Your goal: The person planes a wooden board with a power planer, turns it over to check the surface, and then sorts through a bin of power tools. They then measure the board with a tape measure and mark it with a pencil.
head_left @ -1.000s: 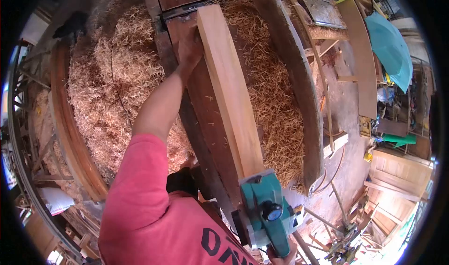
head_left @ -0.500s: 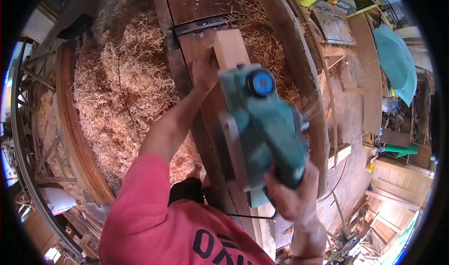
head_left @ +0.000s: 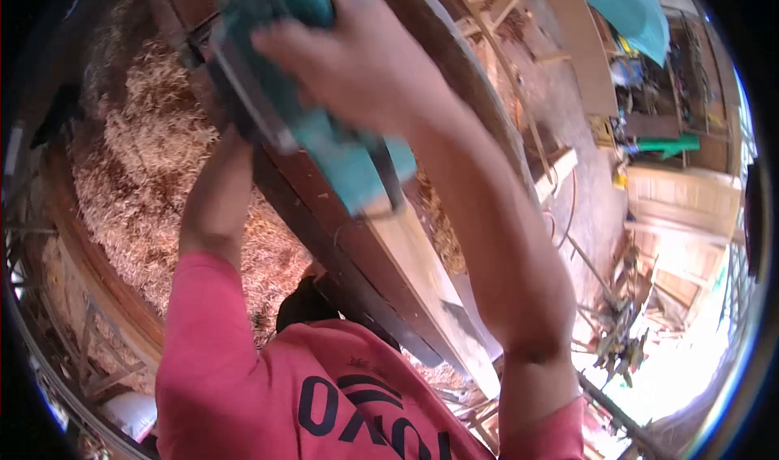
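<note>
My right hand (head_left: 357, 62) is wrapped around the handle of a teal electric hand planer (head_left: 333, 164), near the top of the view. The planer rests along a long pale wooden beam (head_left: 426, 269), whose near end runs out toward my body. That beam lies on a dark reddish wooden bench (head_left: 296, 188). My left forearm (head_left: 213, 188) reaches forward on the left of the bench. The planer hides my left hand, so its fingers do not show.
A deep heap of wood shavings (head_left: 154, 168) covers the floor on the left. A dark plank (head_left: 454, 46) runs along the bench's right side. Farther right are a teal cover (head_left: 629, 10), wooden panels (head_left: 677, 200) and a pile of scraps (head_left: 625, 342).
My right hand has pushed the planer forward, away from my body, along the beam. More of the beam's near end now shows behind it. The whole view has shifted, and my left hand has become hidden.
</note>
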Motion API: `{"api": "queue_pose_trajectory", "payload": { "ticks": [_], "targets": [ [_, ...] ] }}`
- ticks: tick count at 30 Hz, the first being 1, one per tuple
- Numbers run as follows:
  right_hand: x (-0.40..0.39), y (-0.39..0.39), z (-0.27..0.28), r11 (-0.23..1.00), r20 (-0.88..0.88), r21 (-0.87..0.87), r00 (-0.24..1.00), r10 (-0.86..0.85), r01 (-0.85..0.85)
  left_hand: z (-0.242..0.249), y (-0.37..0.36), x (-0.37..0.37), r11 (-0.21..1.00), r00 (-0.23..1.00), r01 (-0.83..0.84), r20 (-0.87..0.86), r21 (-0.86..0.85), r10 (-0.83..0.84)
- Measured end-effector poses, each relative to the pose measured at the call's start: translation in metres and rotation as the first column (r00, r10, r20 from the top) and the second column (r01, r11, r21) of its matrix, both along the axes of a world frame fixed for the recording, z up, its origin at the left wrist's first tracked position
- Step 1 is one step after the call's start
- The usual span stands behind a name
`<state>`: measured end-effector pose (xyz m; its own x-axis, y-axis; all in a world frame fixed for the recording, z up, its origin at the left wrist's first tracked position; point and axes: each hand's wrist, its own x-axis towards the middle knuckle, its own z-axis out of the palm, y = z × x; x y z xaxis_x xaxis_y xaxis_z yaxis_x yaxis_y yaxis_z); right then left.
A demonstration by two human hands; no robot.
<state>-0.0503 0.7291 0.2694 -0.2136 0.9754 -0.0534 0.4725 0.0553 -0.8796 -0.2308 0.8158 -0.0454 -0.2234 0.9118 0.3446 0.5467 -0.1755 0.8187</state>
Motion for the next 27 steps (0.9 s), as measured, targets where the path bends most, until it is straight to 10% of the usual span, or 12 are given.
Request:
{"api": "queue_pose_trajectory", "payload": {
  "ticks": [3, 8, 13, 27],
  "targets": [
    [0.057, -0.129, 0.006, 0.995, -0.131, -0.101, 0.991, 0.004, -0.017, 0.01, 0.004, 0.011, 1.0, 1.0, 0.003, -0.027, 0.013, -0.003],
    [0.162, -0.373, 0.047, 0.776, 0.138, -0.608, 0.985, -0.101, 0.165, 0.0, 0.018, -0.003, 0.997, 0.996, 0.052, -0.078, 0.055, -0.047],
    [0.213, -0.537, 0.075, 0.523, 0.402, -0.677, 0.856, -0.326, 0.517, -0.014, 0.025, -0.008, 0.996, 0.997, 0.072, -0.034, 0.059, -0.07],
    [0.166, -0.391, 0.057, 0.721, 0.169, -0.651, 0.971, -0.167, 0.237, -0.017, 0.023, 0.001, 0.999, 0.991, -0.049, -0.123, -0.013, 0.047]
  ]
}}
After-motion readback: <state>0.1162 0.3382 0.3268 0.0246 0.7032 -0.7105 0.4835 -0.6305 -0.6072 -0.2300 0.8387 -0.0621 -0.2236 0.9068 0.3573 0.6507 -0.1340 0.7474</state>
